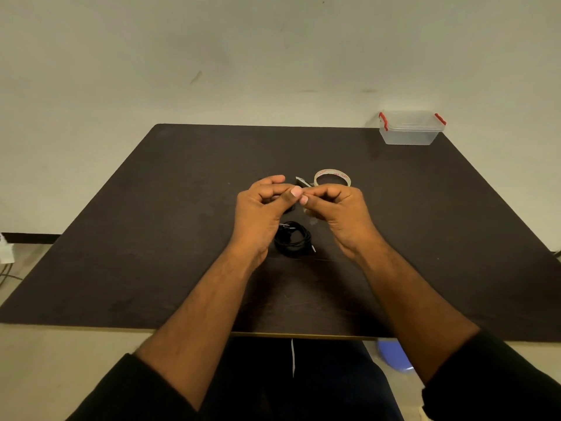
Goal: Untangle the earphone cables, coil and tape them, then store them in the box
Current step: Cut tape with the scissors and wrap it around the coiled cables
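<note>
— Where do the things lie on the table [151, 238]?
— Coiled earphones [294, 240] nearest the person, between the wrists; tape roll [333, 177] behind the hands (just right of centre); box [410, 129] at the far right corner, well apart

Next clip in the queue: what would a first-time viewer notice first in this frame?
Two bare hands meet above the middle of the dark table, the left hand and right hand pinching something small between their fingertips; what it is cannot be made out. Just below them lies a coiled black earphone cable, with a tape roll just behind. A clear plastic box with red clips sits at the far right corner.
</note>
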